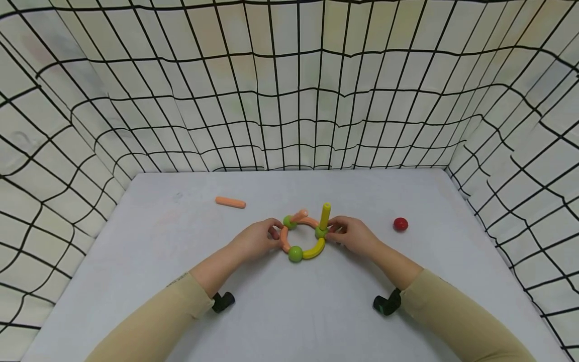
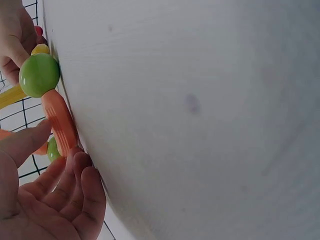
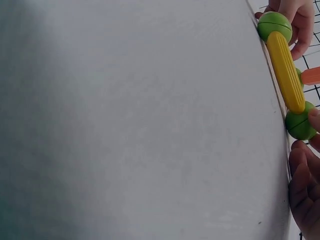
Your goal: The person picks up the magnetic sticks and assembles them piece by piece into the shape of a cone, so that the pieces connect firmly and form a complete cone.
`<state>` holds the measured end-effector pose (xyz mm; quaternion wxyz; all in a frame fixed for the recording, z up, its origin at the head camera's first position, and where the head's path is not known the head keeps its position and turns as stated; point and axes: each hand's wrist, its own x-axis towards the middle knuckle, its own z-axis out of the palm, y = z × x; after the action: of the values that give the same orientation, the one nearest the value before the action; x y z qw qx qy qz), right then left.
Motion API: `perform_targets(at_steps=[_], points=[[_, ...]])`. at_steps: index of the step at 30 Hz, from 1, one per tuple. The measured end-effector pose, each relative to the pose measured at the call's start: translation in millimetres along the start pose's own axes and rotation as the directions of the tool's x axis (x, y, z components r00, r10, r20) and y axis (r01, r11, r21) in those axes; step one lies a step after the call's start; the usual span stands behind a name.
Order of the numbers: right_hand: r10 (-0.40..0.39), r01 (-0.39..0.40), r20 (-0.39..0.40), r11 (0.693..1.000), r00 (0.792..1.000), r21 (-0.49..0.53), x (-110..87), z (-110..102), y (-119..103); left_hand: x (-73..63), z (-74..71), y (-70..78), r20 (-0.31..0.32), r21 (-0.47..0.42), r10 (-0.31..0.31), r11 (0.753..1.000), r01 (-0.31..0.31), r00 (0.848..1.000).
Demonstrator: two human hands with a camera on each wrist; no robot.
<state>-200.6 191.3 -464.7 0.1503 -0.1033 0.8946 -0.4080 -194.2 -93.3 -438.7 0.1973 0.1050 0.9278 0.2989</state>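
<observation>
A ring of toy building pieces lies on the table between the hands. Curved orange rods, one at the left point(image 1: 284, 238), and a curved yellow rod point(image 1: 315, 250) link green balls, one of them at the front point(image 1: 296, 254). Out of the right green ball point(image 1: 320, 233) rises a straight yellow rod point(image 1: 325, 216); a short orange rod point(image 1: 299, 216) sticks up from the back-left ball. My left hand point(image 1: 257, 241) pinches the left curved orange rod between thumb and fingers. With thumb and fingers, my right hand point(image 1: 356, 235) holds the right green ball, its fingertips low by the tabletop.
A loose straight orange rod point(image 1: 230, 202) lies at the back left of the white table point(image 1: 307, 311). Over to the right sits a red ball point(image 1: 400, 224). Netted white walls point(image 1: 289, 110) enclose the table's back and sides.
</observation>
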Motion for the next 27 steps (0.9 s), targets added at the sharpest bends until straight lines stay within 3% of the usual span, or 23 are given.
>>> perform_targets(at_steps=[7, 18, 27], points=[[-0.014, 0.014, -0.016, 1.000, 1.000, 0.004, -2.9, -2.2, -5.1, 4.7, -3.2, 0.9, -0.037, 0.017, -0.003, 1.000, 0.003, 0.999], [-0.042, 0.040, -0.068, 0.999, 0.997, -0.022, -1.8, 0.4, -12.6, 12.5, -1.3, 24.5, -0.152, 0.071, 0.150, 0.988, -0.141, 0.977], [-0.053, 0.051, -0.061, 0.998, 0.997, -0.044, 1.7, 3.7, -17.2, 16.4, 0.3, 28.3, -0.183, 0.050, 0.161, 0.987, -0.155, 0.970]])
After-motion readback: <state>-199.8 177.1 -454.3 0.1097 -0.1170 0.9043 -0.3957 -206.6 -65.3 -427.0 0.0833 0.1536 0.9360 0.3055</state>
